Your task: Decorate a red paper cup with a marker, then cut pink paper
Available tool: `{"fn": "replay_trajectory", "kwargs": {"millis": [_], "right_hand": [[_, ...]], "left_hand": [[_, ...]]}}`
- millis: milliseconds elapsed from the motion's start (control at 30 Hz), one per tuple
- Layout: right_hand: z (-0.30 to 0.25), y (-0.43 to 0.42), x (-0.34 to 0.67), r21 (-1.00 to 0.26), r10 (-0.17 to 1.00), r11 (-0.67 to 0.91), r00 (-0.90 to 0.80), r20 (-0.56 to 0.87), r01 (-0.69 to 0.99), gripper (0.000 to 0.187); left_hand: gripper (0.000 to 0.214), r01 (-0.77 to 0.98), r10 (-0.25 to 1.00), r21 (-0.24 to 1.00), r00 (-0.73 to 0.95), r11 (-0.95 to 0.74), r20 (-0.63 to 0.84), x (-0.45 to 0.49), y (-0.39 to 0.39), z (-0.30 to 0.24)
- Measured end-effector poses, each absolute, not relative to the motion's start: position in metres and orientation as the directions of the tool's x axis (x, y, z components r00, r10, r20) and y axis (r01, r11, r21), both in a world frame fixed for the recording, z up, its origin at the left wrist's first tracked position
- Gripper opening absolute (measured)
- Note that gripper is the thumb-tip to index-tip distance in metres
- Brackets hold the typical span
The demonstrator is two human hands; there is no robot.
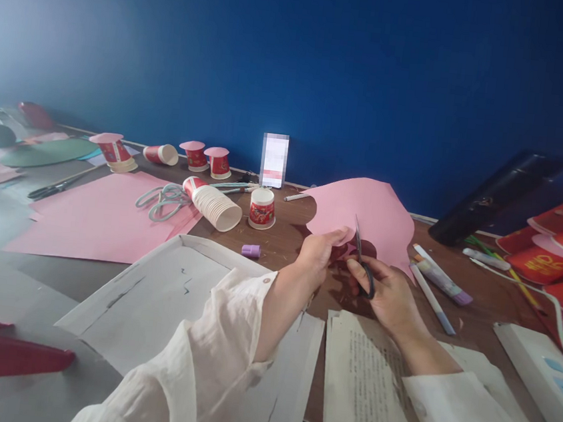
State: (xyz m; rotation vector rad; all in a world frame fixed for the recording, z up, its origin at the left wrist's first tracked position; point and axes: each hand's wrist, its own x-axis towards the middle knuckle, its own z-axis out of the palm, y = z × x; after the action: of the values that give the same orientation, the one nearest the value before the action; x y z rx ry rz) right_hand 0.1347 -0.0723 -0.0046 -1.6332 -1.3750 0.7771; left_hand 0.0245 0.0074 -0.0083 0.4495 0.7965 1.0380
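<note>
Clothing of the two arms: a loose white sleeve of thin, creased fabric (196, 356) covers the left arm, its wide cuff ending on the forearm and bearing a small, round, brownish button (267, 280). A matching white fabric sleeve (475, 419), smoother near its broad cuff, covers the right; a pale, round button (420, 408) shows there faintly. Left hand (317, 250) and right hand (396, 295) are bare.

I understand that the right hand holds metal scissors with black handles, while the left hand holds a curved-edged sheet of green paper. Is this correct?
The colour is wrong: the head view shows the left hand holding a curved-edged sheet of pink paper, not green. The right hand does hold metal scissors with black handles.
</note>
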Motion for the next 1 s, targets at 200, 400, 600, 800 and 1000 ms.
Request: {"fn": "replay_trajectory", "kwargs": {"millis": [200,400,600,800,1000], "right_hand": [[-0.0047,-0.0728,0.1357,-0.878,0.981,-0.020,0.180,0.075,0.478,0.035],[-0.0068,-0.0719,0.1385,-0.877,0.980,-0.012,0.179,0.085,0.480,0.036],[-0.0068,-0.0732,0.1397,-0.872,0.982,-0.020,0.174,0.076,0.489,0.039],[-0.0072,-0.0732,0.1410,-0.862,0.982,-0.023,0.175,0.076,0.506,0.037],[-0.0054,-0.0746,0.1397,-0.864,0.977,-0.039,0.201,0.073,0.503,0.041]], "left_hand": [[0.016,-0.514,0.887,0.723,0.280,0.462,-0.367,0.0226,0.0078,-0.0039],[0.015,-0.515,0.894,0.731,0.272,0.448,-0.356,0.0220,0.0061,-0.0006],[0.015,-0.531,0.890,0.715,0.290,0.455,-0.351,0.0214,0.0071,-0.0013],[0.013,-0.520,0.889,0.721,0.289,0.457,-0.354,0.0207,0.0079,-0.0013],[0.009,-0.533,0.895,0.721,0.301,0.443,-0.328,0.0191,0.0071,0.0014]]}}
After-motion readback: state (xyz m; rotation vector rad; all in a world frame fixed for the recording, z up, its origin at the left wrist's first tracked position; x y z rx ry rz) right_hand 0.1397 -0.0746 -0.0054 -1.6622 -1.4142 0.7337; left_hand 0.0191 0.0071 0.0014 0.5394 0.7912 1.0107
